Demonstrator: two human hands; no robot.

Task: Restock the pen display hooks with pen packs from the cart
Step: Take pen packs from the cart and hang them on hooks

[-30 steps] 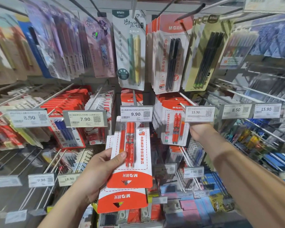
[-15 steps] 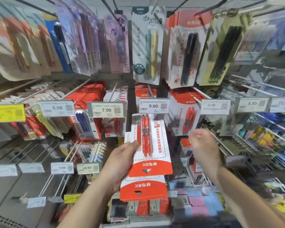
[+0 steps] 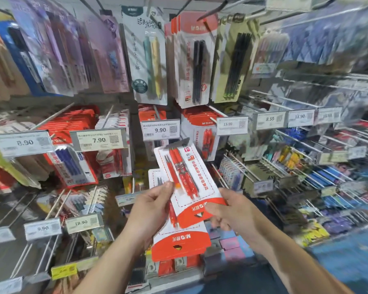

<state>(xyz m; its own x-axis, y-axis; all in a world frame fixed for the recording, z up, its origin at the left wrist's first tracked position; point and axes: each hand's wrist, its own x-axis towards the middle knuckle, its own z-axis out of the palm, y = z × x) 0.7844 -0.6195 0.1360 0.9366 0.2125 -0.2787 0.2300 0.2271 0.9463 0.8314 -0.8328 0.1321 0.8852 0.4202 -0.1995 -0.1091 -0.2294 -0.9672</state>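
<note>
Pack (image 3: 186,177) upside-down, hang-hole at right hand (image 3: 229,211) — pinching | left hand (image 3: 151,206) grips stack | hook (image 3: 157,112) up ahead

red/white pen pack (image 3: 187,177), red pens, white price tags (image 3: 160,130)

A shop display wall (image 3: 123,100) is seen close up, filled from edge to edge with rows of metal hooks (image 3: 270,103) that jut out toward the viewer. White price tags (image 3: 160,130) are fixed at the hook ends, and one yellow tag (image 3: 64,271) is set low on the left. Lower left, grey backing panel (image 3: 6,213) is shown between bare prongs. The right side is blurred.
</note>
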